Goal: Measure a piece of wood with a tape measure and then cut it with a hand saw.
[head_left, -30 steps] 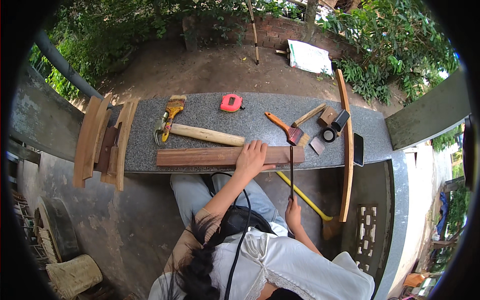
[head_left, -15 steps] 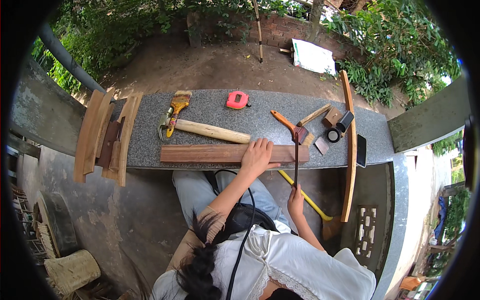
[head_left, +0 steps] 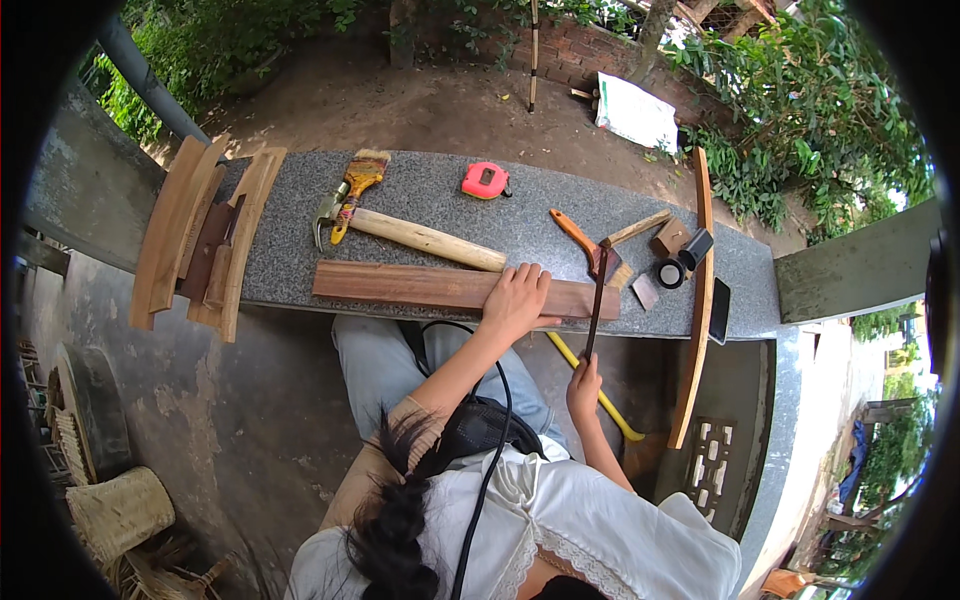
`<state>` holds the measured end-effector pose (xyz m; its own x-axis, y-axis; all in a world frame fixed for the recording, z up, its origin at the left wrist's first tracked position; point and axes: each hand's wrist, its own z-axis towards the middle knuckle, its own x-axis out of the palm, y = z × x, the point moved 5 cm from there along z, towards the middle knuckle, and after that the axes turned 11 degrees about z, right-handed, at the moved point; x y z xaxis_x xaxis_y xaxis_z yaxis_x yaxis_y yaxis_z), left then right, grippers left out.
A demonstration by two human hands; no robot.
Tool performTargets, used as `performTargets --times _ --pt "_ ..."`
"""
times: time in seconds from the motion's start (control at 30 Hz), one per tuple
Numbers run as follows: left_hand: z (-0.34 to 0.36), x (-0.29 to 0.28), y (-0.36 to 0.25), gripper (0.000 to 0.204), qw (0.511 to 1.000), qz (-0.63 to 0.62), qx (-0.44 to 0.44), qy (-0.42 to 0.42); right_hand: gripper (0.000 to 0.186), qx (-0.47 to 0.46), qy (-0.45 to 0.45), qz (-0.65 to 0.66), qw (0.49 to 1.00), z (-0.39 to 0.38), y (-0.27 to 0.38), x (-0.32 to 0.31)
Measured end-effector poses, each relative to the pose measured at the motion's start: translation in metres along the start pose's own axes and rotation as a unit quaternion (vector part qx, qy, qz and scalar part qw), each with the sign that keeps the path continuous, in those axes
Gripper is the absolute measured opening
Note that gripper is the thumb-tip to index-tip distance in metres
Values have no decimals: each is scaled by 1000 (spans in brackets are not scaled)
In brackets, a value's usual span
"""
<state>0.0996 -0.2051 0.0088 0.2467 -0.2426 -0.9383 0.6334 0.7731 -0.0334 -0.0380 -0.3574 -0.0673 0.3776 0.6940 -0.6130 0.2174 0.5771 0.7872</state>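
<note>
A long reddish-brown wooden board (head_left: 400,283) lies along the near edge of the stone-topped table. My left hand (head_left: 516,298) presses down on it right of its middle, with the fingers curled over the top and the thumb pointing right along the near side. My right hand (head_left: 584,388) is closed around the near end of a long, narrow dark tool (head_left: 596,320), seen edge-on like a saw. That tool crosses over the board near its right end. Its cutting edge, if any, cannot be seen.
Behind the board lie a claw hammer (head_left: 430,240), a paintbrush (head_left: 360,190) and a red tape measure (head_left: 486,180). Right of them are an orange-handled brush (head_left: 575,235), small blocks, a phone (head_left: 719,310) and a curved wooden strip (head_left: 701,250). Several curved wood pieces (head_left: 165,235) overhang the left end.
The whole view has shifted and tilted slightly. My right hand has pushed the dark tool a little farther across the board, and it now leans more. My left hand stays on the board.
</note>
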Motion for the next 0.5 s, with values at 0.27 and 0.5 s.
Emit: performTargets --times 0.27,0.5 --pt "-2 2 1 64 1000 -2 -9 -2 15 0 7 28 1000 -63 -49 1" --pt "-6 3 5 63 1000 9 -14 7 15 -48 3 23 999 -13 -11 0"
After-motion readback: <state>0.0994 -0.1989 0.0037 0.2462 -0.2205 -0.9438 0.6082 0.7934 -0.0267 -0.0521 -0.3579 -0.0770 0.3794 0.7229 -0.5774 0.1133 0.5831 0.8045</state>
